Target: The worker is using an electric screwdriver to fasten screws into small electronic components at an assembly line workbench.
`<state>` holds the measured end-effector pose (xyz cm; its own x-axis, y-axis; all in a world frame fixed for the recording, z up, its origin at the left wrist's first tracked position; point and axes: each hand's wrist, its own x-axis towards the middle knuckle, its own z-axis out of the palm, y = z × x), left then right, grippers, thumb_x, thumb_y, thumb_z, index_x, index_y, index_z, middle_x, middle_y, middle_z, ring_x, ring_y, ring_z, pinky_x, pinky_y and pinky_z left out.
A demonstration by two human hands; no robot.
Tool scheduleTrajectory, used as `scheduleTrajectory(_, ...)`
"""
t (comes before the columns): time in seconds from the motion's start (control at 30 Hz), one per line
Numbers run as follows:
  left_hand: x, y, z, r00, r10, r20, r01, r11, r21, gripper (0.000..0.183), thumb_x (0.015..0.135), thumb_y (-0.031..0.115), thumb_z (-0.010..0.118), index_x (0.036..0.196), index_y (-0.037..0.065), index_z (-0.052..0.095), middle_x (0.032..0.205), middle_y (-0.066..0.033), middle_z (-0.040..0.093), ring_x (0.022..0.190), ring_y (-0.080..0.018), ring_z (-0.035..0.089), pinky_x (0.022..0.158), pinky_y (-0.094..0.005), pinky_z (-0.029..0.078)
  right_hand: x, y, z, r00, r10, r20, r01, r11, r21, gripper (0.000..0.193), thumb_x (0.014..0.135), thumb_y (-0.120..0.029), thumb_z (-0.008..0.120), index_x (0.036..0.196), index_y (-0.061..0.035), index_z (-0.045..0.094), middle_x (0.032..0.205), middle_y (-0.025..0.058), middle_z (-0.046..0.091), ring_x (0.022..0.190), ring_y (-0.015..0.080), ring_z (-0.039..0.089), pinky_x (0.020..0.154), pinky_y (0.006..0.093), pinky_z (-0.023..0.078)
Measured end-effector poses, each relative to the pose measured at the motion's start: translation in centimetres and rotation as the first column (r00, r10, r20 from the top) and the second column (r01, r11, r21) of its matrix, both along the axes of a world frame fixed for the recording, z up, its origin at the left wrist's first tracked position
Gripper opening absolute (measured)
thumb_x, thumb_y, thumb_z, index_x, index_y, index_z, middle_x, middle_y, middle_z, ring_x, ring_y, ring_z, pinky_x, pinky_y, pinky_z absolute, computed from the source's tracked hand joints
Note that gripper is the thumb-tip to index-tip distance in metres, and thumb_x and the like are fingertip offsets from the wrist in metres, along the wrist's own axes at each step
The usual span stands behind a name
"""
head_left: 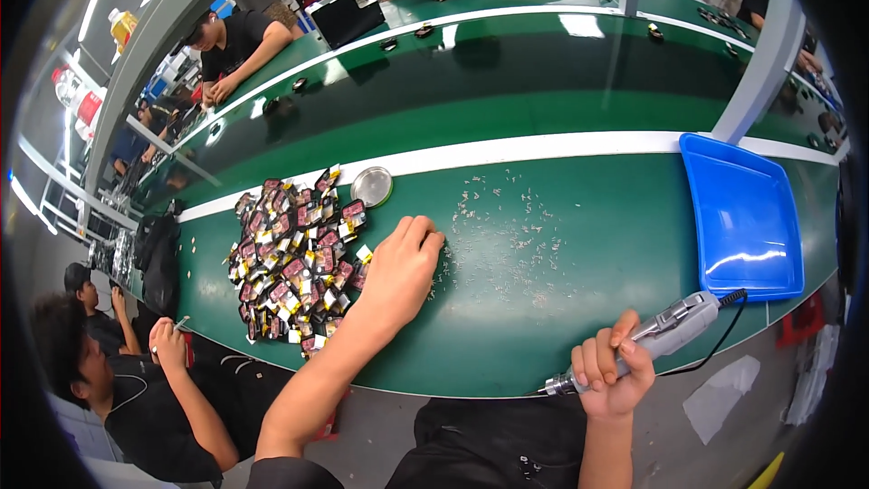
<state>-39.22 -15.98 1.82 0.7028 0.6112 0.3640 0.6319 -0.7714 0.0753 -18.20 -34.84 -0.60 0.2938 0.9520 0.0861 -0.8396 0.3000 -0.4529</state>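
Note:
My right hand (614, 367) is wrapped round a grey electric screwdriver (674, 321) near the table's front edge, its bit pointing left and a black cord leaving its back end. Over the green tabletop, my left hand (405, 263) reaches in with curled fingers. Its fingertips are down by the left edge of a scatter of tiny screws (525, 235); whatever they pinch is hidden. Left of that hand lies a heap of small black parts (294, 258) with pinkish, white and yellow faces. A round, shallow metal dish (372, 186) sits behind the heap.
A blue plastic tray (747, 217) rests at the right end of the table. Beyond a white rail (507, 147) runs a green conveyor (453, 81) with a few small black parts. Grey metal posts (760, 63) rise at the sides. Another person (136, 407) sits close on my left.

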Motion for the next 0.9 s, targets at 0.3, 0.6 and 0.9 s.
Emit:
scheduleTrajectory(0.3,1.0,-0.6,1.3,0.99,-0.055,0.126,0.062,0.997,-0.049,0.013,0.076,-0.005,0.053,0.086,-0.001,0.047,0.082,-0.0171,0.049,0.078,-0.0344,0.053,0.067,-0.0419,0.045,0.4,-0.8,-0.2,0.998,-0.009,-0.056,0.007,0.999,-0.045,0.008,0.086,-0.015,0.049,0.087,-0.0071,0.051,0.047,0.0003,0.035,0.04,0.0117,0.035,0.046,0.03,0.037)
scheduleTrajectory(0.6,-1.9,-7.4,1.8,0.918,0.124,0.378,0.026,0.93,-0.368,0.009,0.082,-0.01,0.041,0.086,-0.002,0.04,0.079,-0.018,0.046,0.07,-0.0342,0.048,0.065,-0.0402,0.04,-0.6,-0.7,-0.5,0.994,0.074,-0.085,-0.075,0.997,-0.001,0.007,0.089,-0.011,0.047,0.094,-0.0084,0.052,0.052,0.0009,0.038,0.046,0.013,0.04,0.056,0.031,0.038)
scheduleTrajectory(0.9,-0.7,-11.0,1.0,0.69,0.221,0.689,0.329,0.753,-0.571,0.002,0.082,-0.004,0.061,0.08,-0.004,0.062,0.08,-0.0122,0.065,0.071,-0.0173,0.061,0.066,-0.0268,0.049,-0.5,-0.9,2.1,0.989,-0.149,0.0,0.149,0.984,-0.098,0.003,0.087,-0.013,0.049,0.087,-0.0097,0.049,0.049,-0.0019,0.033,0.043,0.0107,0.033,0.046,0.0281,0.033)
